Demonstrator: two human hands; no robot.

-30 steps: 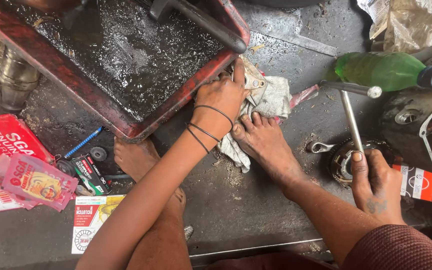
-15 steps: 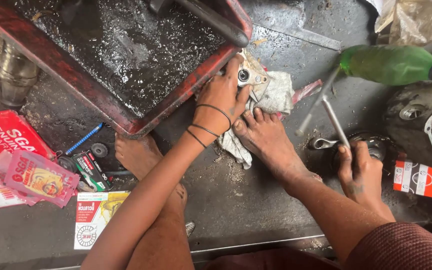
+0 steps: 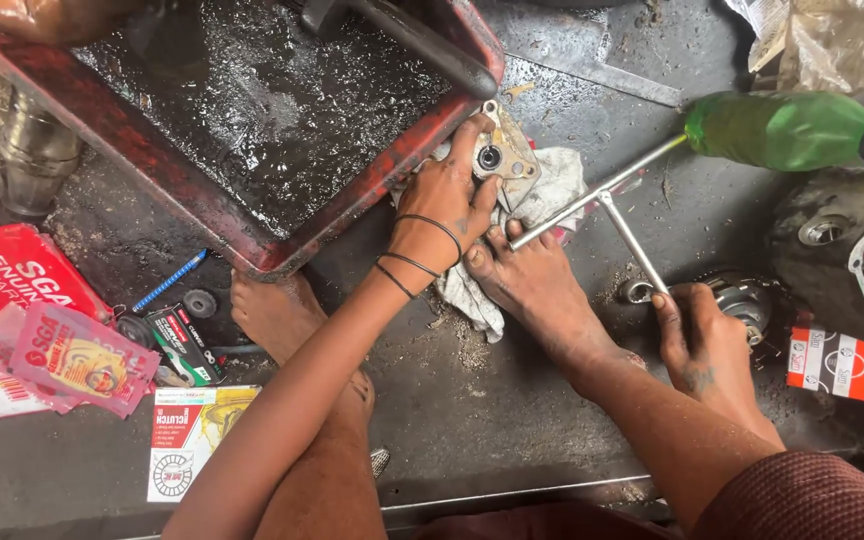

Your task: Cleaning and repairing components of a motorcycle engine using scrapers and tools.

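My left hand (image 3: 447, 200) grips a small grey metal housing (image 3: 505, 155) with a round bore, holding it against the corner of the red tray (image 3: 352, 215) over a dirty white rag (image 3: 555, 190). My right hand (image 3: 704, 345) is closed on the lower end of a silver T-handle wrench (image 3: 607, 198). The wrench's cross bar reaches left to the rag, just right of the housing. My right foot (image 3: 542, 290) rests on the rag between the two hands. My left foot (image 3: 274, 312) lies near the tray's edge.
The tray holds black oily liquid. A green bottle (image 3: 782, 128) lies at the upper right beside engine parts (image 3: 827, 235), and a round metal part (image 3: 742, 298) sits by my right hand. Red packets (image 3: 72, 355) and small boxes (image 3: 184, 345) are scattered on the left.
My left hand has brought the metal housing up off the rag into view. My right hand has swung the T-handle wrench from upright to slanting left, toward the rag and housing.
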